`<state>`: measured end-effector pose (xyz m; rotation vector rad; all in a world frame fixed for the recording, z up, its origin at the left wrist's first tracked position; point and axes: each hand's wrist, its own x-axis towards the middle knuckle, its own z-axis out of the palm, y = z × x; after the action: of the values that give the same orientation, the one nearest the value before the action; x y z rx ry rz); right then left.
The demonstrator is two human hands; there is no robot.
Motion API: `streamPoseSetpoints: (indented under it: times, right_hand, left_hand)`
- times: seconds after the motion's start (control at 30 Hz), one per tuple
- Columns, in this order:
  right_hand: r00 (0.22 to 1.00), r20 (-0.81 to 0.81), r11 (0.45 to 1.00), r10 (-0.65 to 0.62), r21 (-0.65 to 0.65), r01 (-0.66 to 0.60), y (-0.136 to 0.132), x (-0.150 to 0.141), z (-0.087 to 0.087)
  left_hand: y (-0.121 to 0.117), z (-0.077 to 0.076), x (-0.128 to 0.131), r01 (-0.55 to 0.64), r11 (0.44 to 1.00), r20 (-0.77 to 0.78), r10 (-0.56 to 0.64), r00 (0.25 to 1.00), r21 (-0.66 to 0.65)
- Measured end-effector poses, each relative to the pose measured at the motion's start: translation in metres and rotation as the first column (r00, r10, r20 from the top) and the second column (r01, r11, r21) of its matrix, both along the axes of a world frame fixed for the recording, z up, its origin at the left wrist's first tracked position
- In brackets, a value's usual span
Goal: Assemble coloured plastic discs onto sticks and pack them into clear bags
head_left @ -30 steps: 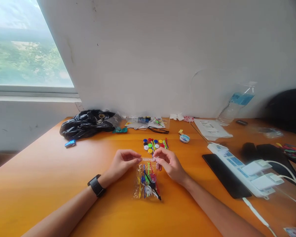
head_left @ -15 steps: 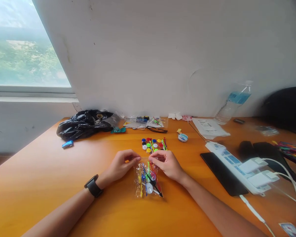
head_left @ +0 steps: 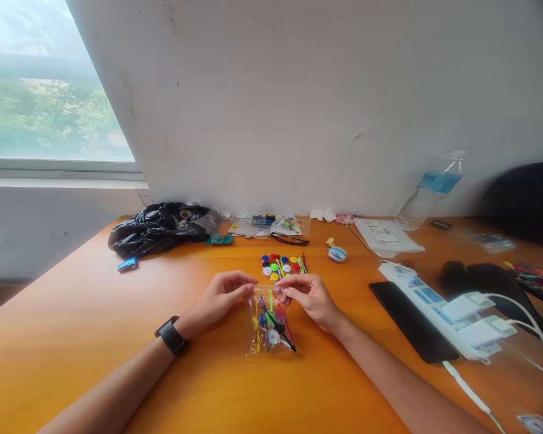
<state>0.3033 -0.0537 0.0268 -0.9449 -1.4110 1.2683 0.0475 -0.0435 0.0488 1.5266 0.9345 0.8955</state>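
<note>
A small clear plastic bag point(head_left: 270, 322) of coloured sticks and round pieces lies on the orange table point(head_left: 95, 337) in front of me. My left hand point(head_left: 224, 298), with a black watch on its wrist, pinches the left end of the bag's top strip. My right hand point(head_left: 308, 296) pinches the right end of that strip. Just beyond the hands lies a loose cluster of coloured round pieces and sticks point(head_left: 283, 266).
A black plastic bag point(head_left: 158, 228) lies at the back left, with a small blue item point(head_left: 128, 264) near it. A white power strip point(head_left: 438, 304) with plugs, a dark phone point(head_left: 411, 322) and a water bottle point(head_left: 428, 193) are on the right. Papers point(head_left: 387, 236) lie by the wall.
My hands have stayed on the bag's top strip; the right fingers have slid a little along it. The view shifted slightly.
</note>
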Motion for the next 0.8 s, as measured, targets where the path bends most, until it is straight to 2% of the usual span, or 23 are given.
streamPoseSetpoints:
  times: [0.2, 0.4, 0.53, 0.67, 0.8]
  right_hand:
    - [0.984, 0.149, 0.983, -0.095, 0.172, 0.068, -0.002, -0.001, -0.003]
    - [0.936, 0.296, 0.949, -0.19, 0.298, 0.099, -0.007, -0.003, -0.002]
    - [0.888, 0.377, 0.905, -0.264, 0.414, 0.094, -0.009, -0.003, 0.002]
    - [0.903, 0.367, 0.916, -0.223, 0.395, 0.066, -0.01, -0.004, 0.002]
    - [0.941, 0.282, 0.935, -0.188, 0.345, 0.084, -0.009, -0.005, -0.003]
  left_hand:
    - [-0.001, 0.001, -0.002, 0.005, 1.0, -0.05, -0.005, 0.999, -0.005]
    - [0.002, -0.01, 0.001, -0.042, 0.985, -0.096, 0.059, 0.994, 0.17]
    - [0.002, -0.012, 0.002, -0.064, 0.974, -0.103, 0.088, 0.991, 0.217]
    - [0.001, -0.011, 0.003, -0.057, 0.981, -0.054, 0.068, 0.996, 0.184]
    - [0.0, -0.011, 0.001, -0.069, 0.99, -0.007, 0.07, 0.998, 0.122]
